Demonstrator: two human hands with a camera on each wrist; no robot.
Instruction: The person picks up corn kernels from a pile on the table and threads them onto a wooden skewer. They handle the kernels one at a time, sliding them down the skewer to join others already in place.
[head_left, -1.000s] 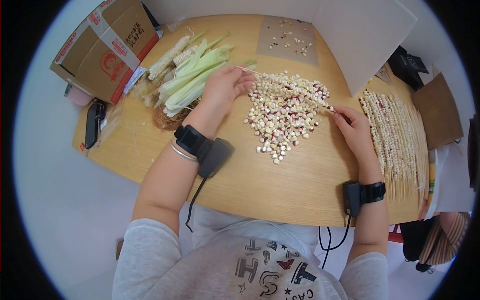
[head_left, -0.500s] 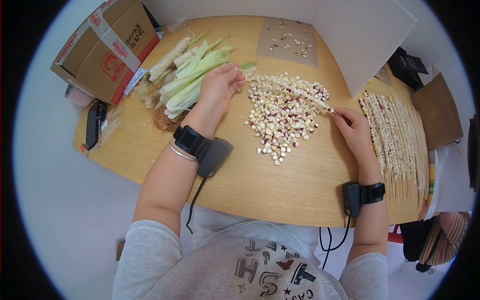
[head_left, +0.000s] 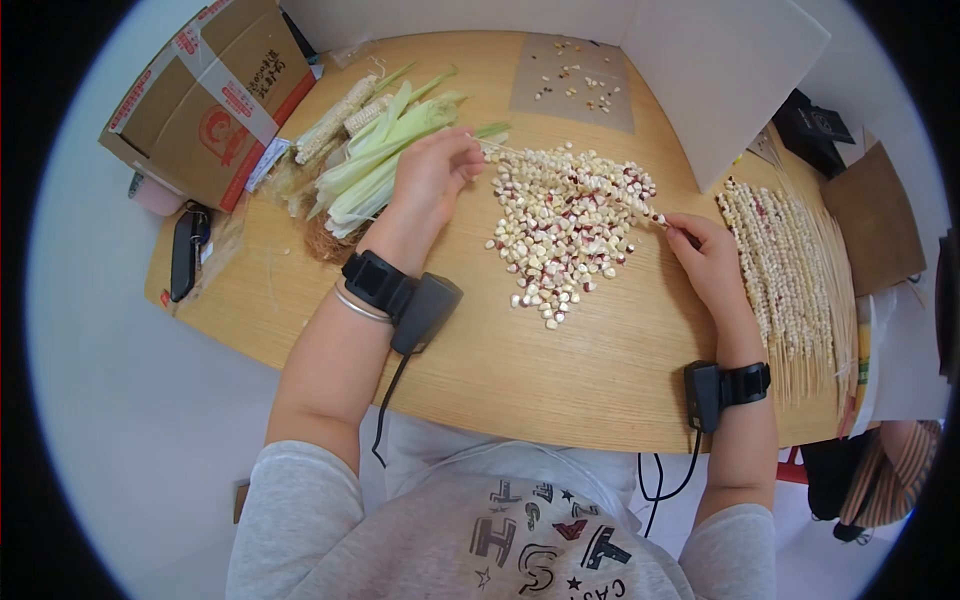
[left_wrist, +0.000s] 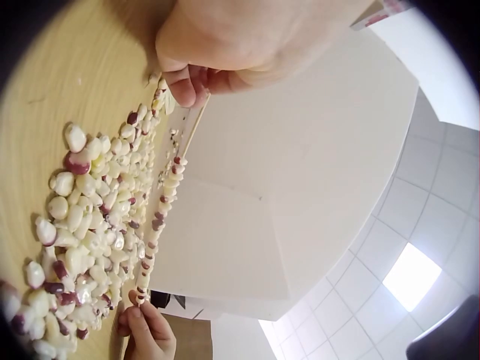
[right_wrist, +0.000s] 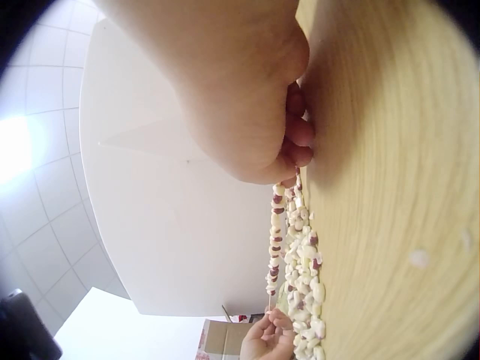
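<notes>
A round wooden bench (head_left: 560,380) stands on a pale floor, and the wrist views show white tiles beyond it. At its middle lies a pile of white and red kernels (head_left: 555,245). A skewer (head_left: 640,205), strung with kernels, spans the far side of the pile. The left hand (head_left: 432,175) pinches its bare end at 11 o'clock of the pile. The right hand (head_left: 708,262) grips the loaded end at 3 o'clock, knuckles down on the wood. Husks (head_left: 385,150) and cobs lie at 10 o'clock, with a box (head_left: 205,95) past them on the bench edge. A white board (head_left: 720,70) stands at 1 o'clock beside a grey sheet (head_left: 577,100) dotted with kernels. Filled skewers (head_left: 785,270) lie in a row at 3 o'clock.
</notes>
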